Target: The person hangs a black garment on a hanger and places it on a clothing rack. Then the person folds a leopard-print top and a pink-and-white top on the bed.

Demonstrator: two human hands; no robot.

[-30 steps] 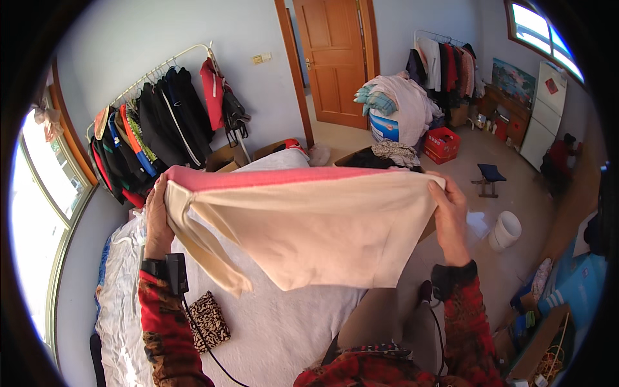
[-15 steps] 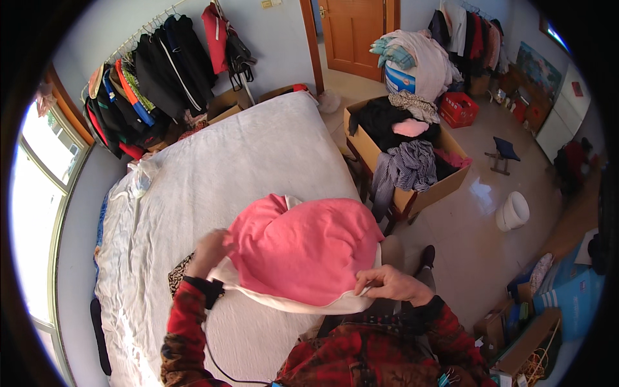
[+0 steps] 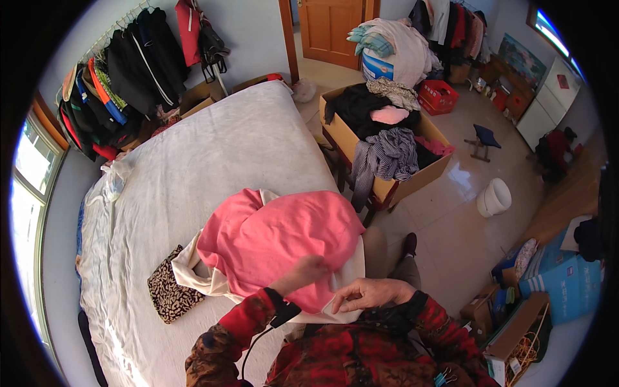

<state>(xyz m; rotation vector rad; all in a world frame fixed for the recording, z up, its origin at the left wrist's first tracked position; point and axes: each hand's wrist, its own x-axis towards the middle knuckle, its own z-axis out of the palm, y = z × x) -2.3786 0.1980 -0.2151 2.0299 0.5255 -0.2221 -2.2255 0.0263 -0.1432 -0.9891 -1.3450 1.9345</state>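
A pink cloth garment (image 3: 284, 226) with cream edges lies bunched at the near side of the bed, partly over my lap. Its cream part (image 3: 190, 271) spreads out on the left. My left hand (image 3: 306, 269) is over the pink cloth, smeared by motion, so its grip does not show. At the garment's near right edge, my right hand (image 3: 375, 295) has its fingers loosely bent and apart, just over the cream hem. A folded leopard-print cloth (image 3: 173, 287) lies on the bed beside the garment, partly tucked beneath it.
The bed (image 3: 219, 155) has a wrinkled pale sheet. Right of it stands a cardboard box (image 3: 419, 184) heaped with clothes. A white bucket (image 3: 494, 197) and a small folding stool (image 3: 483, 142) are on the tiled floor. Clothes hang on a rack (image 3: 122, 71) at the back left.
My left hand has let go of the garment's left side and moved right across it. My right hand's pinch on the hem has loosened. More of the leopard-print cloth shows.
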